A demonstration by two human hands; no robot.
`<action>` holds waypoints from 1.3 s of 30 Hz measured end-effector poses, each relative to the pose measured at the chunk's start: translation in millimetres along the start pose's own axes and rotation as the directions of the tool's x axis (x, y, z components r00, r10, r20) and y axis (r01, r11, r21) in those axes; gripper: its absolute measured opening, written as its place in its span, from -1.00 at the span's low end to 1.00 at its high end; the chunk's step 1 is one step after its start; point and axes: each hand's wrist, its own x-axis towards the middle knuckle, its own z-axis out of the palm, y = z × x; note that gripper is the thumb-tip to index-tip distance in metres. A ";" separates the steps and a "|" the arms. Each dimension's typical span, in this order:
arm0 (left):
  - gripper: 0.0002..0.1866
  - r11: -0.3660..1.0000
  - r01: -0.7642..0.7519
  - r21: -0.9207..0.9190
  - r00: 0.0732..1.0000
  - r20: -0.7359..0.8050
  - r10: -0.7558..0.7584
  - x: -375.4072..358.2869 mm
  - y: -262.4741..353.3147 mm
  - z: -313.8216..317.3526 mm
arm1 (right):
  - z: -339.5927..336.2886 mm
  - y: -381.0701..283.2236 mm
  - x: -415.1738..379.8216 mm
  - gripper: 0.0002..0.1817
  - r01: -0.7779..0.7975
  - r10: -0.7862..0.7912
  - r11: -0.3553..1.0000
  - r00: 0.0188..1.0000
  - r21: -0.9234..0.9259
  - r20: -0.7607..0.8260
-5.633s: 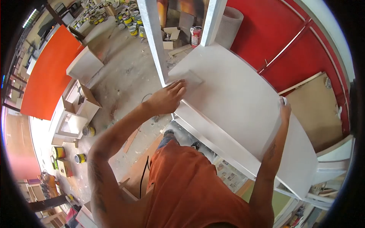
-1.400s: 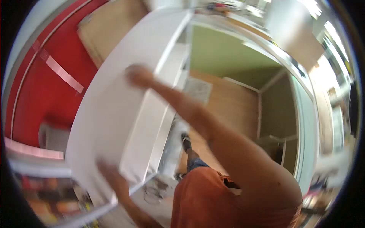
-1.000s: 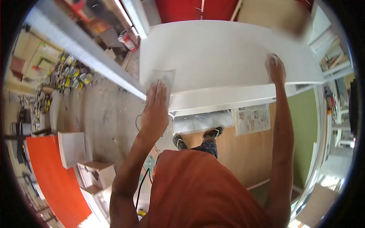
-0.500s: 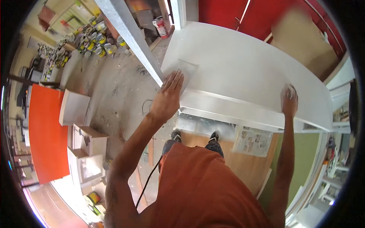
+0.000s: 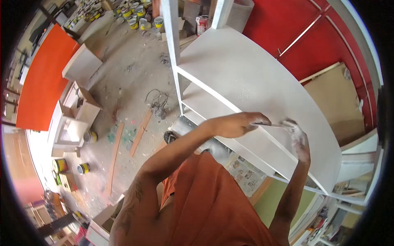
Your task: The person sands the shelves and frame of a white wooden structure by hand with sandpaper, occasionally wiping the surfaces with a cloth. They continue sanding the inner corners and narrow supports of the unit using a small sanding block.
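Newspaper [image 5: 245, 174] print too small to read, below left fingers [image 5: 252, 121]. These grip thin sheet [image 5: 274, 125]; right fingers [image 5: 294, 128] curl at its other end, above white board [image 5: 262, 82].

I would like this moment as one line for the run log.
left hand: grips thin flat piece | right hand: at its other end, fingers whitened | place: above white curved-edge top | beyond: red panel

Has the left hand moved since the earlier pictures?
Yes, the left hand has moved away from the nearer white post, toward the right hand.
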 end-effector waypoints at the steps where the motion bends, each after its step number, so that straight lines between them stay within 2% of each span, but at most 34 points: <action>1: -0.63 1.000 0.000 0.001 1.000 -0.025 0.000 -9.6 5.9 -2.2 | 3.9 -6.3 9.1 -0.20 0.000 0.000 1.000 1.000 -0.005 0.025; 3: -0.68 0.995 0.057 -0.083 0.991 -0.114 -0.066 -24.5 13.4 -9.0 | 15.8 -18.8 33.0 -0.23 -0.164 0.181 0.983 0.909 -0.077 0.374; 4: -0.72 0.998 0.056 -0.006 0.980 -0.193 -0.056 -31.5 13.3 -7.8 | 26.8 -27.2 46.3 -0.23 -0.161 0.182 0.983 0.903 -0.086 0.389; 5: -0.72 0.999 0.053 -0.006 0.976 -0.210 -0.053 -41.6 11.2 -7.7 | 40.5 -36.3 61.4 -0.31 -0.220 0.265 0.964 0.865 -0.153 0.426; 6: -0.73 0.993 0.086 0.077 0.943 -0.329 -0.056 -54.7 6.6 -8.5 | 55.2 -44.1 75.8 -0.39 -0.275 0.348 0.936 0.820 -0.221 0.453; 7: -0.74 0.980 0.130 0.150 0.896 -0.442 -0.051 -67.8 0.8 -10.1 | 70.2 -50.4 89.5 -0.39 -0.276 0.354 0.934 0.813 -0.229 0.462; 8: -0.68 0.973 0.148 0.177 0.852 -0.522 -0.035 -80.0 -6.5 -13.2 | 85.5 -55.4 103.9 -0.44 -0.255 0.379 0.914 0.818 -0.317 0.433; 9: -0.68 0.974 0.149 0.171 0.845 -0.533 -0.036 -91.4 -11.7 -13.7 | 99.5 -59.8 117.3 -0.49 -0.233 0.399 0.886 0.825 -0.402 0.401; 10: -0.62 0.935 0.338 0.112 0.750 -0.632 -0.195 -102.8 -15.7 -12.1 | 112.3 -63.6 128.7 -0.49 -0.235 0.406 0.882 0.818 -0.408 0.408; 11: -0.56 0.862 0.506 0.034 0.619 -0.710 -0.336 -114.8 -21.4 -14.2 | 124.1 -67.0 140.5 -0.46 -0.004 0.254 0.870 0.861 -0.493 0.442; 12: -0.51 0.872 0.489 0.003 0.592 -0.736 -0.330 -128.9 -29.5 -18.8 | 133.2 -69.4 152.0 -0.43 0.224 0.099 0.800 0.866 -0.556 0.491; 13: -0.47 0.882 0.469 -0.031 0.561 -0.761 -0.325 -146.3 -44.1 -23.7 | 140.0 -64.3 169.3 -0.43 0.223 0.109 0.798 0.861 -0.561 0.497; 14: -0.47 0.870 0.484 -0.100 0.537 -0.751 -0.385 -172.7 -78.3 -28.8 | 146.7 -51.1 189.4 -0.34 0.461 -0.024 0.605 0.826 -0.650 0.563; 15: -0.51 0.821 0.554 -0.135 0.475 -0.759 -0.446 -195.6 -97.1 -36.5 | 152.1 -37.1 202.1 -0.25 0.647 -0.130 0.349 0.750 -0.678 0.648; 16: -0.57 0.831 0.526 -0.182 0.450 -0.769 -0.454 -238.5 -147.7 -32.5 | 157.0 -23.6 206.4 -0.25 0.650 -0.114 0.351 0.744 -0.674 0.658; 17: -0.58 0.702 0.671 -0.240 0.345 -0.736 -0.582 -281.3 -188.9 -32.1 | 161.8 -10.5 210.3 -0.17 0.661 -0.061 0.352 0.722 -0.662 0.689; 18: -0.57 0.586 0.799 -0.139 0.247 -0.812 -0.529 -329.2 -223.2 -10.3 | 166.2 -4.6 215.8 -0.09 0.675 -0.012 0.351 0.697 -0.649 0.717; 19: -0.51 0.555 0.830 0.047 0.370 -0.792 -0.486 -391.0 -251.6 12.3 | 164.3 -5.0 217.2 -0.09 0.683 -0.002 0.347 0.685 -0.642 0.728; 20: -0.39 0.258 0.928 -0.268 -0.021 -0.731 -0.682 -442.8 -279.9 48.0 | 155.2 -7.1 214.4 -0.05 0.654 0.028 0.407 0.689 -0.637 0.725; 21: -0.33 0.124 0.900 -0.418 -0.190 -0.633 -0.751 -493.5 -297.9 85.3 | 146.6 -9.3 210.2 0.00 0.622 0.061 0.464 0.687 -0.630 0.724; 22: -0.39 -0.004 0.857 -0.516 -0.331 -0.544 -0.771 -519.1 -292.3 113.8 | 142.1 -9.0 203.1 0.02 0.602 0.128 0.429 0.697 -0.673 0.705; 23: -0.46 -0.029 0.943 -0.331 -0.255 -0.667 -0.700 -581.7 -345.1 167.7 | 141.9 -8.3 200.7 0.02 0.612 0.137 0.426 0.684 -0.666 0.716; 25: -0.49 -0.098 0.750 -0.654 -0.389 -0.317 -0.865 -574.8 -299.6 193.0 | 143.5 -3.4 203.8 0.03 0.618 0.170 0.355 0.695 -0.701 0.699; 26: -0.49 -0.104 0.734 -0.671 -0.397 -0.300 -0.867 -575.2 -313.9 206.7 | 153.0 3.8 215.8 0.04 0.646 0.052 0.402 0.692 -0.649 0.720; 27: -0.51 -0.045 0.613 -0.788 -0.445 -0.298 -0.845 -576.0 -329.5 215.1 | 164.8 9.4 234.5 0.04 0.658 0.062 0.406 0.673 -0.635 0.737; 28: -0.53 0.022 0.479 -0.878 -0.495 -0.290 -0.819 -573.3 -338.2 219.1 | 181.3 12.7 257.0 0.04 0.716 -0.059 0.406 0.640 -0.567 0.766; 29: -0.53 0.145 0.502 -0.853 -0.434 -0.394 -0.810 -537.4 -333.2 209.8 | 192.5 15.5 270.8 0.04 0.770 -0.181 0.399 0.599 -0.498 0.780; 30: -0.54 0.266 0.516 -0.814 -0.367 -0.491 -0.790 -488.1 -315.4 191.7 | 197.2 17.2 276.6 0.04 0.779 -0.177 0.403 0.582 -0.481 0.794; 32: -0.70 0.507 0.187 -0.842 -0.392 -0.537 -0.747 -371.2 -257.8 142.6 | 198.5 19.6 282.0 0.02 0.804 -0.237 0.382 0.562 -0.456 0.793; 33: -0.70 0.499 0.178 -0.848 -0.402 -0.525 -0.750 -351.3 -262.8 153.5 | 186.4 19.8 272.0 0.02 0.806 -0.231 0.389 0.554 -0.446 0.800; 35: -0.70 0.662 0.144 -0.736 -0.148 -0.677 -0.721 -326.9 -274.5 162.8 | 148.2 14.4 235.8 -0.01 0.789 -0.053 0.374 0.543 -0.488 0.838; 36: -0.70 0.662 0.144 -0.735 -0.149 -0.678 -0.720 -314.5 -268.3 170.5 | 133.0 11.9 219.0 -0.01 0.790 -0.054 0.374 0.542 -0.486 0.839; 38: -0.62 0.690 0.327 -0.645 -0.079 -0.747 -0.661 -286.6 -255.5 188.3 | 112.1 9.2 199.7 0.01 0.747 0.067 0.413 0.546 -0.522 0.835; 39: -0.62 0.685 0.323 -0.653 -0.086 -0.741 -0.665 -275.3 -256.3 192.5 | 118.3 11.0 204.7 0.01 0.748 0.072 0.417 0.539 -0.517 0.839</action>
